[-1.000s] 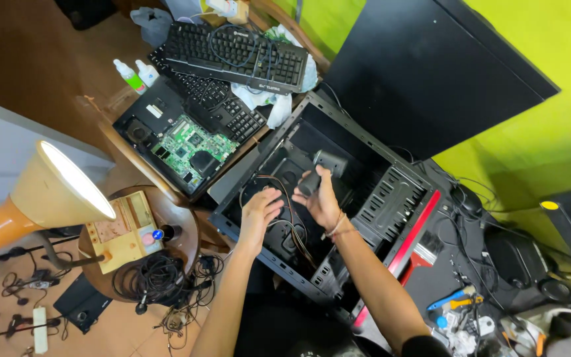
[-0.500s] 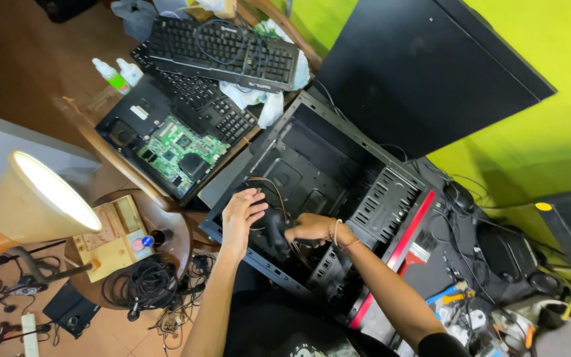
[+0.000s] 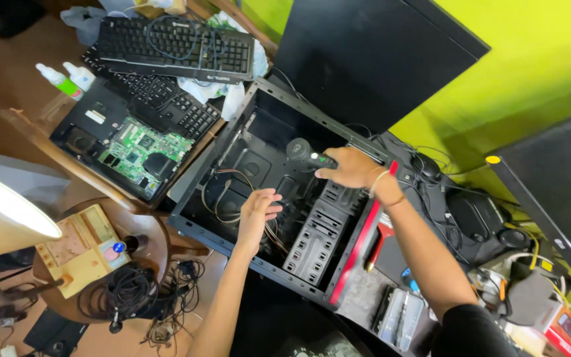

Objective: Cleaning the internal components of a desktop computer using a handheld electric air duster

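Tool (image 3: pixel 306 155), black with a round head, held over the open case (image 3: pixel 279 198) in the clenched right hand (image 3: pixel 350 168), forearm running to 5 o'clock; left hand (image 3: pixel 257 213) loose-fingered on the cables (image 3: pixel 223 198), gripping nothing.

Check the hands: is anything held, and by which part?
Right hand grips a black round-headed tool by its handle, head pointing into the open computer case. Left hand holds nothing.
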